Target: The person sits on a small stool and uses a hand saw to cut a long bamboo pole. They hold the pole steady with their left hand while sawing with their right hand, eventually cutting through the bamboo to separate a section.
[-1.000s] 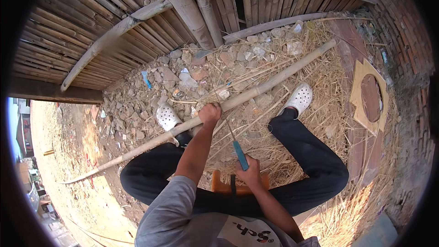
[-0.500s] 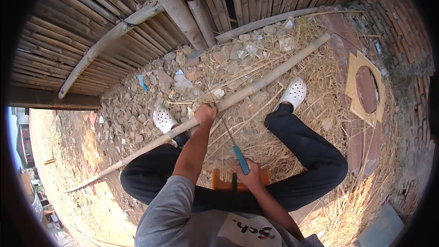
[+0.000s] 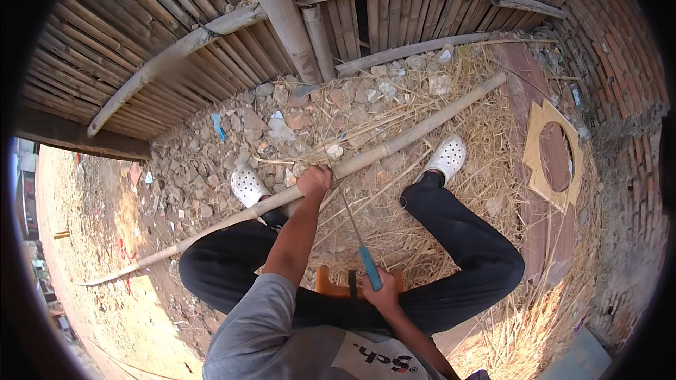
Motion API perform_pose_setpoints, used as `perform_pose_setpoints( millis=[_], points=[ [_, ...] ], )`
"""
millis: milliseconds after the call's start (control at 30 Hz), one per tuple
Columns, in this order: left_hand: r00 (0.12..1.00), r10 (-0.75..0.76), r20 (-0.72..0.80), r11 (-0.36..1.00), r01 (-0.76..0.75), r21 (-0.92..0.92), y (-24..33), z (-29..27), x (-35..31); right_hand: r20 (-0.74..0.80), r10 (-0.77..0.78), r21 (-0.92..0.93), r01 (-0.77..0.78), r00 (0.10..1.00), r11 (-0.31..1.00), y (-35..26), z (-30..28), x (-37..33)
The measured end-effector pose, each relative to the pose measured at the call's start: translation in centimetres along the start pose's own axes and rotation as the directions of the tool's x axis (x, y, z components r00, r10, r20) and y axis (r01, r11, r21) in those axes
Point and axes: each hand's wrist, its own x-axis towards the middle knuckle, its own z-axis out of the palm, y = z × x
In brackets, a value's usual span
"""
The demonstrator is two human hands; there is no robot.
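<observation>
A long bamboo pole (image 3: 422, 129) lies slantwise in front of me, from the near left to the far right. My left hand (image 3: 315, 181) is closed round it near its middle. Just right of those fingers, the thin blade of a hand saw (image 3: 347, 205) lies across the pole; its teeth are too fine to make out. My right hand (image 3: 382, 288) is wrapped round the saw's blue handle, close to my lap. The blade's far tip shows faintly beyond the pole.
An orange stool (image 3: 325, 281) is under me. My feet in white clogs (image 3: 446, 157) stand either side of the blade. Stones (image 3: 246, 123) and dry straw cover the ground. A bamboo-slat wall (image 3: 176, 21) rises ahead; a brick wall (image 3: 627, 84) and a board with a round hole (image 3: 533, 162) are at right.
My right hand has drawn the saw handle a little toward me. My left hand keeps its hold on the bamboo pole. The whole view has shifted slightly.
</observation>
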Motion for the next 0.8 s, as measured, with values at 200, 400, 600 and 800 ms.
perform_pose_setpoints(
  millis=[200, 400, 600, 800],
  points=[
    [0.999, 0.033, -0.017, 0.999, -0.034, -0.023, -0.5, 0.2, -1.2, 0.004, 0.006, -0.013, -0.006, 1.000, 1.000, -2.6, 3.6, 6.1],
    [1.000, 0.002, -0.018, 1.000, -0.002, -0.021, -0.1, -0.1, -1.1, 0.027, 0.089, 0.121, -0.092, 0.996, 0.988, -0.1, 1.2, 0.2],
    [0.999, 0.019, 0.040, 1.000, -0.018, -0.020, -0.9, 0.5, -1.2, -0.007, -0.021, -0.025, 0.020, 1.000, 0.999, -2.2, 4.3, 7.7],
    [0.999, 0.005, 0.039, 1.000, -0.006, 0.021, -0.2, -0.7, -1.0, 0.034, 0.091, 0.021, -0.091, 0.995, 0.996, -3.5, 0.6, 2.3]
  ],
)
